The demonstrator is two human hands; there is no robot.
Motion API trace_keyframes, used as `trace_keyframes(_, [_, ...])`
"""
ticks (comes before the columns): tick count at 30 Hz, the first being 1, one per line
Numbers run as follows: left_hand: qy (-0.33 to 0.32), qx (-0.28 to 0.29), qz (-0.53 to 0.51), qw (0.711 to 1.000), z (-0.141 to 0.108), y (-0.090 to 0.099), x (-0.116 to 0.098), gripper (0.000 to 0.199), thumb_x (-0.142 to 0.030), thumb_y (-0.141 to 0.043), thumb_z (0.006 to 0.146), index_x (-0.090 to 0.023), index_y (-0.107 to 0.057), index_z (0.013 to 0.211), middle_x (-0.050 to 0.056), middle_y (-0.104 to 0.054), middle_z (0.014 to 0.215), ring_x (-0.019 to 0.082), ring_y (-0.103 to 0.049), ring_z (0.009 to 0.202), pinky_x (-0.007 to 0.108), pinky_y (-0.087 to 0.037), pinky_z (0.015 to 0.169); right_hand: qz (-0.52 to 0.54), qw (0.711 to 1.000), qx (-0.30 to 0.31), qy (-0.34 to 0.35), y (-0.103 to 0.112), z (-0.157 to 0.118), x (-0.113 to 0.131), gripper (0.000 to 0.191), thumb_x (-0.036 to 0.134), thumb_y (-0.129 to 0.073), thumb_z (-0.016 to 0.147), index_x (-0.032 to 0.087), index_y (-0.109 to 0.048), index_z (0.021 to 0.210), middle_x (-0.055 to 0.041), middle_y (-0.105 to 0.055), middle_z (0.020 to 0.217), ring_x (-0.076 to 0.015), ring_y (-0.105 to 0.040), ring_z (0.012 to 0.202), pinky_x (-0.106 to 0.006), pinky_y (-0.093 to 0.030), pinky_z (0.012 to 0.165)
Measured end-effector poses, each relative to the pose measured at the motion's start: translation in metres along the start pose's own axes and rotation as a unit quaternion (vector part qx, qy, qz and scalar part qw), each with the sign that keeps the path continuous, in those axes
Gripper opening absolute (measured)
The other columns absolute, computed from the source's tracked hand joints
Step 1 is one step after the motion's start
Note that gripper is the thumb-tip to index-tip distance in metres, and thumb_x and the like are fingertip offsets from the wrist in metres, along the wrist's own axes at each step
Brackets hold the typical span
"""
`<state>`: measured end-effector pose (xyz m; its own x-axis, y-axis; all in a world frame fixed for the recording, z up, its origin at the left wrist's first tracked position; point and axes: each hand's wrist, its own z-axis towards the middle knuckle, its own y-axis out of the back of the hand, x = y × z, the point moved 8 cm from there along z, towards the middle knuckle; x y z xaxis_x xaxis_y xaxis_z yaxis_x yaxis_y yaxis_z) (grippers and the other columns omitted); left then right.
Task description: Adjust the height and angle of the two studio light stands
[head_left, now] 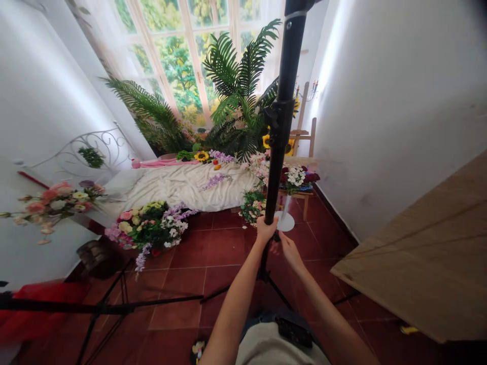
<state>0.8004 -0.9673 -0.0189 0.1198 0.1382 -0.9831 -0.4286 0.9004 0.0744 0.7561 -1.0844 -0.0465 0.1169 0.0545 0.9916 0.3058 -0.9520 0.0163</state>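
A black light stand (273,187) rises upright in front of me, its pole running out of the top of the view. My left hand (267,229) is closed around the lower part of the pole. Just to the right and slightly lower, my right hand (288,247) pinches a small dark knob (277,236) on the side of the stand. Its fingertips are partly hidden by the knob and pole. Legs of the stand spread over the red tiled floor (224,248) below my hands.
Beyond the stand is a bed with a cream blanket (182,185) and scattered flowers. A flower arrangement (148,228) sits at its front. Another black stand (102,307) is at lower left. A large brown board (422,258) juts in at right. Palm plants (239,76) stand by the window.
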Motion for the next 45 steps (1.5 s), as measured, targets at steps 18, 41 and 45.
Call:
trace_keyframes(18, [0.008, 0.006, -0.005, 1.000, 0.000, -0.002, -0.006, 0.039, -0.046, -0.062, 0.068, -0.016, -0.047, 0.049, -0.002, -0.047, 0.045, 0.006, -0.041, 0.043, 0.019, -0.033, 0.043, 0.386, 0.912, 0.111, -0.083, -0.025, -0.020, 0.018, 0.031, 0.028, -0.035, 0.089, 0.023, -0.036, 0.059, 0.0087, -0.025, 0.040, -0.0082, -0.017, 0.032, -0.021, -0.028, 0.041])
trace_keyframes(41, [0.000, 0.008, -0.013, 1.000, 0.004, -0.001, -0.002, 0.038, -0.044, -0.065, 0.067, -0.015, -0.049, 0.049, -0.001, -0.048, 0.045, 0.008, -0.044, 0.043, 0.020, -0.035, 0.044, -0.402, 0.878, 0.006, 0.259, 0.019, -0.004, 0.073, 0.039, 0.056, -0.053, 0.082, 0.021, -0.053, 0.064, -0.0030, -0.055, 0.066, -0.0160, -0.048, 0.064, -0.025, -0.030, 0.061])
trace_keyframes(45, [0.002, 0.014, -0.014, 1.000, 0.003, -0.001, -0.002, 0.037, -0.044, -0.065, 0.067, -0.015, -0.049, 0.050, -0.001, -0.049, 0.046, 0.008, -0.044, 0.044, 0.020, -0.036, 0.045, -0.392, 0.877, 0.024, 0.275, 0.016, 0.000, 0.072, 0.034, 0.053, -0.052, 0.084, 0.022, -0.060, 0.070, -0.0052, -0.060, 0.068, -0.0173, -0.051, 0.068, -0.025, -0.031, 0.062])
